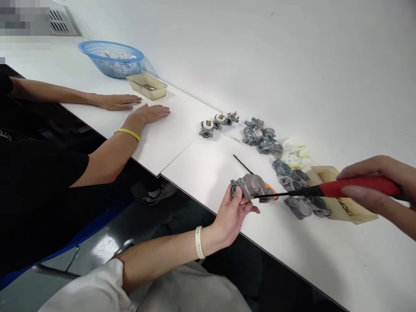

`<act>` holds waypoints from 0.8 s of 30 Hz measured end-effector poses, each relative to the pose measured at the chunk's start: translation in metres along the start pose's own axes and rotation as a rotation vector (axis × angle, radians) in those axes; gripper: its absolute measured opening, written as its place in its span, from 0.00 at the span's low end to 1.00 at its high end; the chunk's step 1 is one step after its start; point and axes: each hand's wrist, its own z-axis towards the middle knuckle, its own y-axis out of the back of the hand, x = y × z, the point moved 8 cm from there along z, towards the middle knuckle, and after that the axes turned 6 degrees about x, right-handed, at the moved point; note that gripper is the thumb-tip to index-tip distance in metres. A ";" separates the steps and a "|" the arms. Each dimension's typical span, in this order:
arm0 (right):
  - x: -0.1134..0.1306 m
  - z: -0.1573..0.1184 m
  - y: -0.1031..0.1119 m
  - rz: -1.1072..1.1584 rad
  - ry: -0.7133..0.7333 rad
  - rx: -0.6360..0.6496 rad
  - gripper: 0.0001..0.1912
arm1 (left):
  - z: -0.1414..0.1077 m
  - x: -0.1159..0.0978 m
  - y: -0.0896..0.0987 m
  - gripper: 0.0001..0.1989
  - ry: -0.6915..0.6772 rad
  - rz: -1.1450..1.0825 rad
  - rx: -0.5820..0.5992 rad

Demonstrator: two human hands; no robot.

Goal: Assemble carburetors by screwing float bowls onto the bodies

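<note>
My left hand (232, 216) grips a grey metal carburetor (253, 186) above the table's front edge. A red-handled screwdriver (360, 187) is in my right hand (383, 182), its dark shaft pointing left. The tip meets the lower side of the carburetor; the exact contact spot is too small to make out. Behind the carburetor, a second screwdriver (243, 164) with a black shaft and orange handle lies on the table, partly hidden. Several more grey carburetor bodies (299, 207) sit just right of my left hand.
A translucent tray (360, 215) with small brass-coloured parts stands under my right hand. Along the wall are more carburetors (255, 132), some with white floats (208, 125), and a plastic wrapper (295, 156). A co-worker's hands (152, 113) rest flat near a shallow box (147, 86) and blue basket (113, 60).
</note>
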 end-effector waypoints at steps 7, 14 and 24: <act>0.004 0.005 -0.028 0.244 0.041 0.133 0.32 | 0.017 -0.005 0.019 0.17 -0.052 0.049 -0.038; 0.007 0.002 -0.034 0.165 -0.021 0.017 0.30 | 0.023 0.003 0.029 0.17 -0.014 0.068 -0.077; -0.013 0.010 -0.047 0.092 -0.212 0.120 0.43 | 0.027 0.004 0.032 0.15 -0.015 0.065 -0.088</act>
